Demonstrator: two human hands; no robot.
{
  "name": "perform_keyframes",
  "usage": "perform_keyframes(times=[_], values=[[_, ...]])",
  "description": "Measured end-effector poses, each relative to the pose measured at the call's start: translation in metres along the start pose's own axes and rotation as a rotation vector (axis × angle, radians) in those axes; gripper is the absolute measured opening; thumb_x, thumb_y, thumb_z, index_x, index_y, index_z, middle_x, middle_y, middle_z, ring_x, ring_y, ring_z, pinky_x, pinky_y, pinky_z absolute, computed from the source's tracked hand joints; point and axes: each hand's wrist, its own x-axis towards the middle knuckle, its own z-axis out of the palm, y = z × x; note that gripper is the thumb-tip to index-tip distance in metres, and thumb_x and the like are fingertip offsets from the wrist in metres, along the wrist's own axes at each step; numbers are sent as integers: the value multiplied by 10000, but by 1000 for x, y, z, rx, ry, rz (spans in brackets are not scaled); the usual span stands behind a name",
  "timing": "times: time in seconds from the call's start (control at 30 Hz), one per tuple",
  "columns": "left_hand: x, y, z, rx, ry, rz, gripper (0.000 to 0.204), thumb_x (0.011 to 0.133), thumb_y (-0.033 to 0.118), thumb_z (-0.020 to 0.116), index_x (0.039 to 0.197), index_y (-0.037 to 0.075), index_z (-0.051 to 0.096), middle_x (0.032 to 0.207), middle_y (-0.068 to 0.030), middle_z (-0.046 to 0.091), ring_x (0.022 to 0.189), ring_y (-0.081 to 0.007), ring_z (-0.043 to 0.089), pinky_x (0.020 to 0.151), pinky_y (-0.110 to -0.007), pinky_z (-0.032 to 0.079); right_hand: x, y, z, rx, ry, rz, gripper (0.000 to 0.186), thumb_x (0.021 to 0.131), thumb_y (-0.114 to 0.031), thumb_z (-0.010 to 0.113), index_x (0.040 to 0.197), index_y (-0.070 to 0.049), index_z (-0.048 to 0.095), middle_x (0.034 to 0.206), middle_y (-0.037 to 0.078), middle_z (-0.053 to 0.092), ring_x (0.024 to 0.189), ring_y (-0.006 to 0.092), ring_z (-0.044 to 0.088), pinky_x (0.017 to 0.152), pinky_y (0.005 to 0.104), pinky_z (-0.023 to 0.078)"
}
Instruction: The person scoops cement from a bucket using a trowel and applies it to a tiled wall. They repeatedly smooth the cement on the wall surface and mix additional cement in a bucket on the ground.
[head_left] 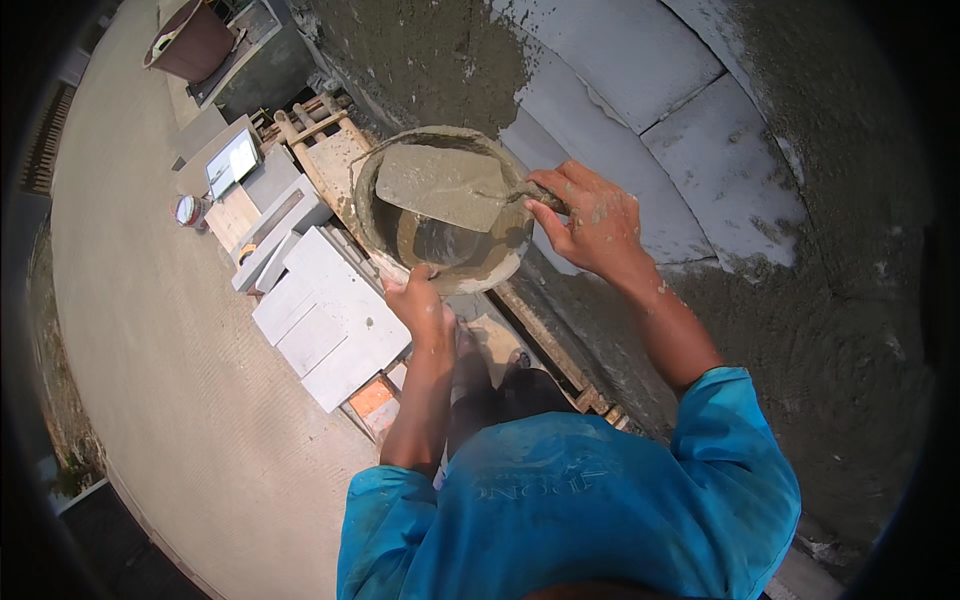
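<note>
My right hand (596,222) is wrapped round the handle of a trowel (438,184) smeared with grey mortar. The trowel's broad flat blade lies across the mouth of a round bucket (508,266). Wet mortar coats the bucket's inside, and a dark hollow shows below the blade. My left hand (416,300) grips the near rim of the bucket and holds it up in front of me; its fingers are partly hidden. Spots of mortar dot my right hand and forearm.
A wall to the right carries grey block panels (640,60) and wet plaster (430,70). Below are bamboo scaffolding (300,140), planks, and pale boards (340,310). Farther left stand a tin (187,211), a tablet-like screen (232,163) and a brown tub (198,45).
</note>
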Motion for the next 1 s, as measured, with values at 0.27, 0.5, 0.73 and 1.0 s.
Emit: perform_keyframes(times=[0.27, 0.5, 0.73, 1.0], values=[[4, -12, -52, 130, 73, 84, 763, 724, -152, 543, 1464, -75, 372, 1310, -191, 579, 1064, -248, 634, 925, -339, 525, 114, 82, -27, 467, -155, 580, 278, 937, -331, 659, 1010, -66, 703, 668, 18, 549, 658, 100, 513, 566, 309, 407], [-28, 22, -20, 237, 10, -27, 749, 769, -104, 565, 1477, -135, 325, 1261, -189, 618, 1082, -231, 609, 888, -299, 487, 42, 14, -71, 1, -477, 310, 437, 925, -391, 647, 1267, -122, 680, 999, 168, 745, 1014, 370, 692, 895, 465, 524], [-45, 1, 11, 219, -71, 264, 639, 766, -105, 625, 1365, -127, 404, 1196, -204, 583, 1013, -223, 597, 864, -290, 470, -10, 4, 37, -168, -408, 119, 322, 886, -326, 661, 1159, -159, 695, 1031, 150, 684, 1020, 343, 683, 842, 498, 536], [-16, 50, 10, -105, -13, 97, 633, 760, -110, 583, 1371, -95, 420, 1139, -175, 614, 929, -238, 641, 830, -351, 534, 20, -6, -25, -34, 4, -20, 298, 879, -331, 742, 1106, -141, 702, 914, 38, 666, 804, 214, 657, 651, 363, 489]])
